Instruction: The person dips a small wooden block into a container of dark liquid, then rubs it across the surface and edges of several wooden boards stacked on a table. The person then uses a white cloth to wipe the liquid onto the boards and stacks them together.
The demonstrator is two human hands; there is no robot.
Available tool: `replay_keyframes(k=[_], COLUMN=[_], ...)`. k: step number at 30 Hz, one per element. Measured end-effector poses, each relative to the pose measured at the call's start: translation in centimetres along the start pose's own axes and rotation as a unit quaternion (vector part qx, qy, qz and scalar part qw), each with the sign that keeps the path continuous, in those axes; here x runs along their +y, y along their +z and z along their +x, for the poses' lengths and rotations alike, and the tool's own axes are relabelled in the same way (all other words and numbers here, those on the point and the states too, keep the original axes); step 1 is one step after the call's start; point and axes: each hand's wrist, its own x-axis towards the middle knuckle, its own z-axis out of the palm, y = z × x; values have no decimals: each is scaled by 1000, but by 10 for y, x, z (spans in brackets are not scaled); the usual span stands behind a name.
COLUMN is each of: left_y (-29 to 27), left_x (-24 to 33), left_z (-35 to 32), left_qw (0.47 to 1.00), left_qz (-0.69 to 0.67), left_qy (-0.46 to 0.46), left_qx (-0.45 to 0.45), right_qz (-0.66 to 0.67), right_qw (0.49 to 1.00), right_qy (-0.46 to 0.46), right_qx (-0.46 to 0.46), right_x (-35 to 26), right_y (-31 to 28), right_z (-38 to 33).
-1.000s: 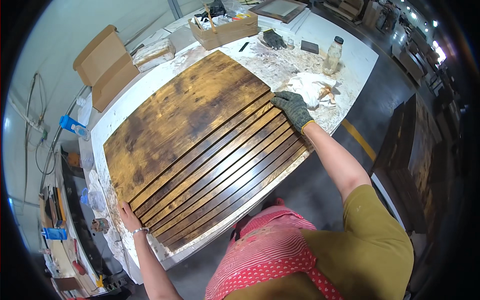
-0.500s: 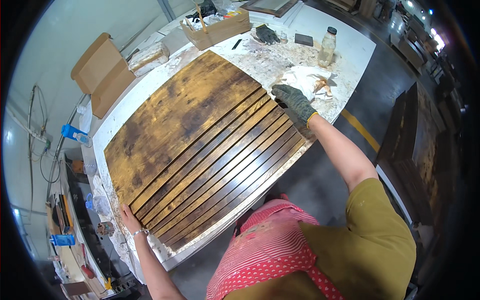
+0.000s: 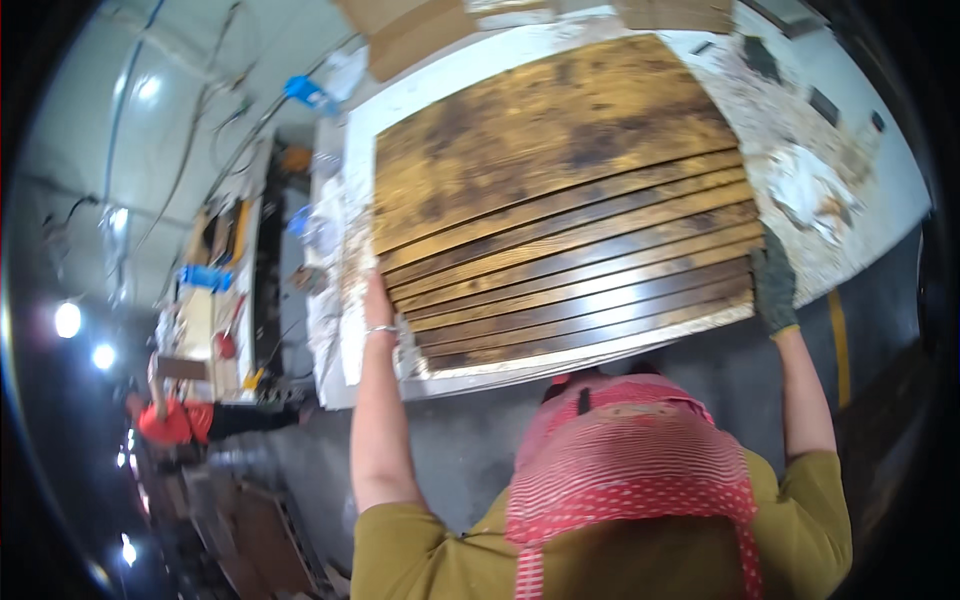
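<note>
A stack of brown stained wooden panels lies on the white table, the near ones stepped so that they show as narrow glossy strips. At the left ends of the near strips, my bare left hand holds the edge, its fingertips partly hidden. My right hand, in a dark grey-green glove, grips the opposite edge near the front right corner. Both arms reach forward, with the stack spanning the space between the hands.
A crumpled white cloth lies on the stained white table, right of the panels. Cardboard boxes stand along the far edge. Behind on the left, a side bench holds a blue bottle, and a person in red is farther off.
My view has swung left, bringing a person in red into sight. My right hand has moved nearer along the panels' right edge, while my left hand stays at the left edge.
</note>
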Motion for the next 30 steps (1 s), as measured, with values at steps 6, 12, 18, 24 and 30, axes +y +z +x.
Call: replay_keyframes(k=[6, 12, 18, 24, 30], left_y=[-9, -29, -85, -150, -225], left_x=[-7, -41, -45, -49, -78], left_z=[-83, -107, -113, -73, -48], left_qw=[997, 978, 984, 985, 988], left_qz=[-63, 180, 14, 2, 21], left_qy=[17, 92, -51, 6, 24], left_qx=[-34, -58, -172, -172, -148], right_qz=[25, -51, 56, 194, -20], right_qw=[999, 993, 994, 975, 900], right_qy=[-35, -109, -44, -104, -426], right_qx=[-2, -9, -78, 21, -84], right_x=[11, 62, 35, -167, -391], right_y=[11, 12, -27, 14, 101], right_z=[1, -2, 3, -2, -28])
